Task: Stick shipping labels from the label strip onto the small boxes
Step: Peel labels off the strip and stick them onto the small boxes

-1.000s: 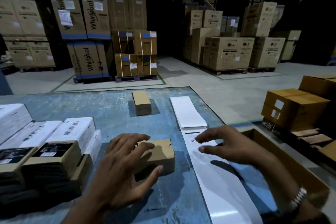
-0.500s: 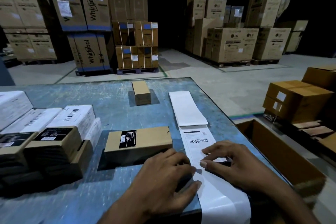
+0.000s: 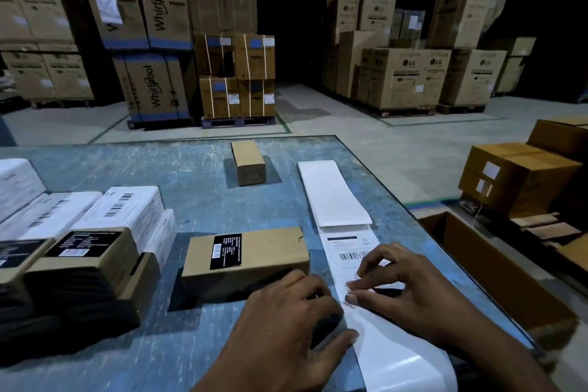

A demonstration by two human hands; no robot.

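Two hands work at the lower right of the frame, over the label strip (image 3: 356, 267) that runs from mid-right down off the near edge of the blue table (image 3: 191, 175). My left hand (image 3: 286, 321) lies with fingers spread and nearly flat, its fingertips pressing the strip's left edge. My right hand (image 3: 410, 289) has its fingers bent, and thumb and forefinger meet at the lower left corner of the printed label (image 3: 346, 251), apparently picking at that corner; whether it has lifted I cannot tell. Just left of the strip, at lower centre, sits the small box (image 3: 245, 259) nearest to me, carrying only a black product sticker and no white shipping label. A second plain box (image 3: 248, 162) stands apart at upper centre. At the left edge, stacked boxes (image 3: 95, 232) show a mixture: several white barcoded faces further back, while the front ones show black stickers only. I judge the task to be partway through: at least two boxes await labels, and the present label is not yet peeled.
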